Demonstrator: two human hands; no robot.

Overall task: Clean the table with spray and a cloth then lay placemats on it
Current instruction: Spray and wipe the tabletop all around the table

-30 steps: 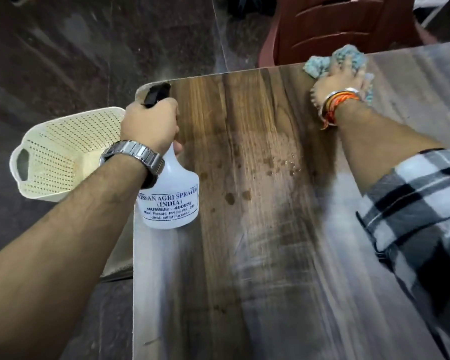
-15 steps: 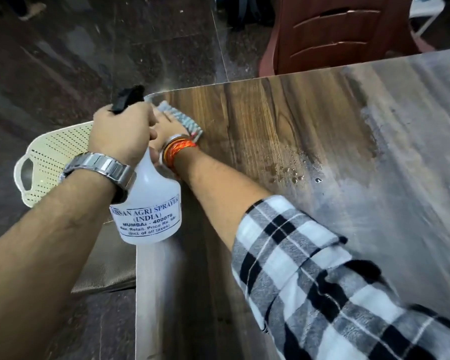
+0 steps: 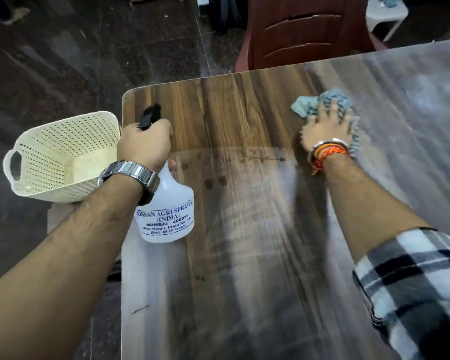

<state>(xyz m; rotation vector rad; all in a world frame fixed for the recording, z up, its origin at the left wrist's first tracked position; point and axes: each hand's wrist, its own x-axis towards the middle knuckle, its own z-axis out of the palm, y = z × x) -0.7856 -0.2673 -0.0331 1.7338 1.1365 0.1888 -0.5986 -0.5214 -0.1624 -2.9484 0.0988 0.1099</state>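
Observation:
My left hand (image 3: 144, 142) grips the neck of a white spray bottle (image 3: 168, 214) with a black nozzle, held over the left side of the wooden table (image 3: 244, 281). My right hand (image 3: 326, 131) presses a blue-grey cloth (image 3: 322, 102) flat on the table farther right, near the far edge. Small wet drops and streaks lie on the wood between the two hands. No placemats are in view.
A cream perforated plastic basket (image 3: 55, 157) sits left of the table, below its edge level. A reddish-brown chair (image 3: 304, 32) stands at the table's far side. A dark tiled floor surrounds the table. A small thin metal piece (image 3: 140, 309) lies near the front left edge.
My right hand swept the cloth from the far right to the far-left corner and back right again. My left hand kept hold of the spray bottle, shifting only slightly.

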